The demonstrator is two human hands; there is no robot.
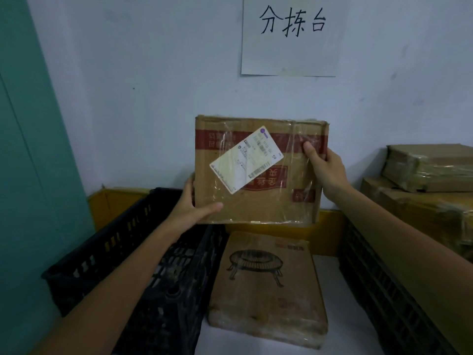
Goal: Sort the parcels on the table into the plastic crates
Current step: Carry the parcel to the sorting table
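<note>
I hold a taped cardboard parcel (258, 198) with red print and a white shipping label (245, 160) upright in the air, its labelled face towards me. My left hand (192, 203) grips its lower left corner, thumb on the front. My right hand (325, 165) grips its right edge near the top, thumb on the front. Below it a flat parcel (266, 285) printed with a round table drawing lies on the white table (340, 290). A black plastic crate (107, 254) stands at the left under my left forearm. Another black crate (384, 285) stands at the right.
Several taped cardboard parcels (430, 170) are stacked at the far right, above the right crate. A yellow crate (112, 203) sits behind the black one against the wall. A paper sign (291, 34) with handwritten characters hangs on the wall above. A teal panel (28, 149) borders the left.
</note>
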